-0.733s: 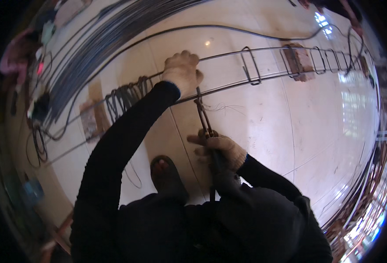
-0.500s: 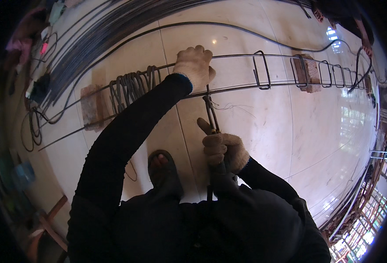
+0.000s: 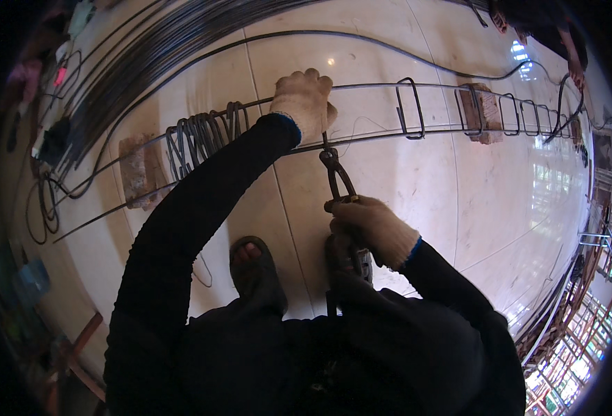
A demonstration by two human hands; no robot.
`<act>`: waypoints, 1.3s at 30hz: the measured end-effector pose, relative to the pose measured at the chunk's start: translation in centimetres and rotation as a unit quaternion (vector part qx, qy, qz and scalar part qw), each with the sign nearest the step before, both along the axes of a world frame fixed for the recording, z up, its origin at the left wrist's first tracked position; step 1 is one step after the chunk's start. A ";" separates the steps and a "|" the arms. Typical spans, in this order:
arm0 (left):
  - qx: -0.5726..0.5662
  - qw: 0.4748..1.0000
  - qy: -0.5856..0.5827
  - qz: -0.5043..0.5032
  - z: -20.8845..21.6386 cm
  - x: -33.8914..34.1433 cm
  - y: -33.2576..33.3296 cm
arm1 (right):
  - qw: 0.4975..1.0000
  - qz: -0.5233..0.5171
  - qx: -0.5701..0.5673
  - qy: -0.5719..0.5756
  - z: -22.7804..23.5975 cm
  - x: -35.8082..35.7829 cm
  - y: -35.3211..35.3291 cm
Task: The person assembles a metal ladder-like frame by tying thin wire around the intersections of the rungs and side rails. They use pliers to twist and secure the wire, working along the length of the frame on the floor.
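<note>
My left hand (image 3: 302,101), in a beige knit glove, is closed over the far long steel bar (image 3: 361,87) and what looks like a stirrup, whose side emerges beneath the fingers; the glove hides most of it. My gloved right hand (image 3: 376,230) grips the handles of a pair of pincers (image 3: 331,166). Their jaws meet the near long bar (image 3: 368,139) just below my left hand, where a thin wire (image 3: 353,136) curls out. Several bent stirrups (image 3: 207,132) are bunched on the bars to the left. Another stirrup (image 3: 410,109) stands by itself to the right.
A left brick (image 3: 139,170) and a right brick (image 3: 483,114) prop up the bars. Many loose steel rods (image 3: 160,59) lie along the far left. One long curved rod (image 3: 361,37) arcs beyond the bars. Another person's hand (image 3: 576,73) is at the far right, near bent rods.
My right hand has rolled over, now showing its back, and the pincers have turned with their handles spread wider. The left hand keeps its hold. The whole view has shifted slightly.
</note>
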State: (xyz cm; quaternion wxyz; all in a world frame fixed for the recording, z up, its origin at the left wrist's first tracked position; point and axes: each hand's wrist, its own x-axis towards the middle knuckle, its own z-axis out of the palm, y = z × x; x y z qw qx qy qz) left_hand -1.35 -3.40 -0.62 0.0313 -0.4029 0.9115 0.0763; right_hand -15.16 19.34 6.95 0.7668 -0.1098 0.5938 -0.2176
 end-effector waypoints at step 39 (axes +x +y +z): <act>-0.034 0.999 0.039 0.003 -0.5 0.3 0.5 | 0.771 -0.281 -0.034 -0.570 -5.0 3.4 3.1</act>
